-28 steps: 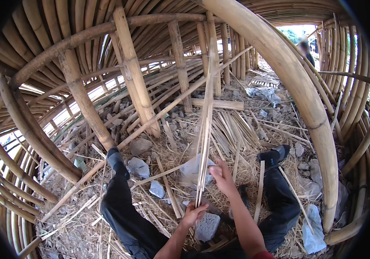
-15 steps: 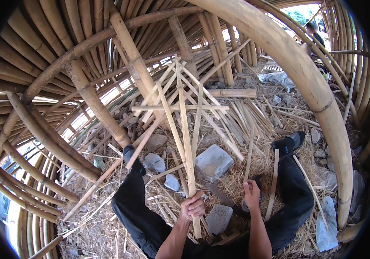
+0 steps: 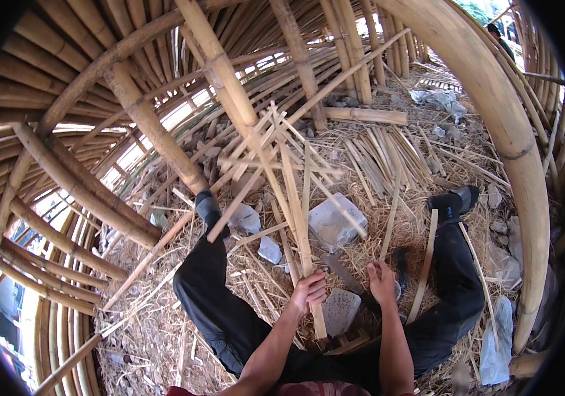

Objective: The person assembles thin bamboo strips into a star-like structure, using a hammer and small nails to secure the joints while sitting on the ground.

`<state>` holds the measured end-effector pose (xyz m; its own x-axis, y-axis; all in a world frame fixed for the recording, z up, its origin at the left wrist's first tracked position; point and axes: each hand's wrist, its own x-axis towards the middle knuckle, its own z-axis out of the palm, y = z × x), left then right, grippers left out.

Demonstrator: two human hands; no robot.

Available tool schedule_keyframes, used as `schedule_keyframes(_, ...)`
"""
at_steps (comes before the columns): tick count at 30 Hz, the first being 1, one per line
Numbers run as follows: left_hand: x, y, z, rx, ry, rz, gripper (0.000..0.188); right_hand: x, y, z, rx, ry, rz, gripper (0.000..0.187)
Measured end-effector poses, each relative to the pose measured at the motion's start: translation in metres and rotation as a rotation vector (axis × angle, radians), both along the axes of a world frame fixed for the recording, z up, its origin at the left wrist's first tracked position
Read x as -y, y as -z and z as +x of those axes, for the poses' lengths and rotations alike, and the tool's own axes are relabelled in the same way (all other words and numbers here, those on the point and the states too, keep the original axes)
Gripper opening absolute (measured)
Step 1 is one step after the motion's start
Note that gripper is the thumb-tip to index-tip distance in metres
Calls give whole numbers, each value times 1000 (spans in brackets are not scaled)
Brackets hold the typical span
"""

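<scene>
My left hand [image 3: 309, 292] is closed round the lower shaft of a bamboo-strip frame [image 3: 301, 244]. Its strips fan out and cross in a star-like shape at the far end, smeared by motion. The butt of the shaft sticks out below my fist. My right hand [image 3: 381, 282] hovers to the right of the shaft, fingers curled with the tips together; whether something small is pinched there cannot be made out. A long flat blade [image 3: 343, 272] lies on the ground between my hands. Just right of my right hand is a dark object [image 3: 400, 263], partly hidden.
Stone blocks [image 3: 336, 223] and a grey block [image 3: 340, 311] lie between my legs. A pile of split bamboo strips [image 3: 388, 158] is farther off. Thick bamboo posts [image 3: 157, 129] and a curved pole [image 3: 520, 158] surround me. A plastic bag [image 3: 497, 343] lies right.
The view has tilted downward. The bamboo-strip frame has swung in my left hand, its far end now blurred. My right hand has shifted slightly left, toward the shaft.
</scene>
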<state>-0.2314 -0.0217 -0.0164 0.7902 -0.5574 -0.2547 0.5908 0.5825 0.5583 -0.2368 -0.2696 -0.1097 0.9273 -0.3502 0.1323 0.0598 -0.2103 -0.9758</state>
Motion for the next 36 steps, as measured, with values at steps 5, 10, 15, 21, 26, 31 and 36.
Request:
schedule_keyframes(5, 24, 0, 0, 34, -177, 267, 18, -6, 13, 2, -50, -24, 8, 33)
schedule_keyframes(10, 36, -20, -4, 94, -176, 319, 19, -6, -3, -6, -36, -56, -26, 36)
schedule_keyframes(15, 52, -19, -7, 207, -225, 405, 37, -8, -4, -15, -145, -18, 1, 29)
schedule_keyframes(21, 63, 0, -9, 392, -216, 500, 42, 7, 24, -10, -154, 5, -134, 33)
schedule_keyframes(26, 54, 8, -15, 425, -229, 505, 28, -3, 3, -13, -140, 64, -76, 34)
schedule_keyframes(31, 52, 14, -24, 460, -164, 439, 17, -5, -97, 38, 52, -21, 212, 43)
schedule_keyframes(36, 46, 43, -31, 566, -145, 484, 16, -24, -285, 91, 342, -194, 522, 64)
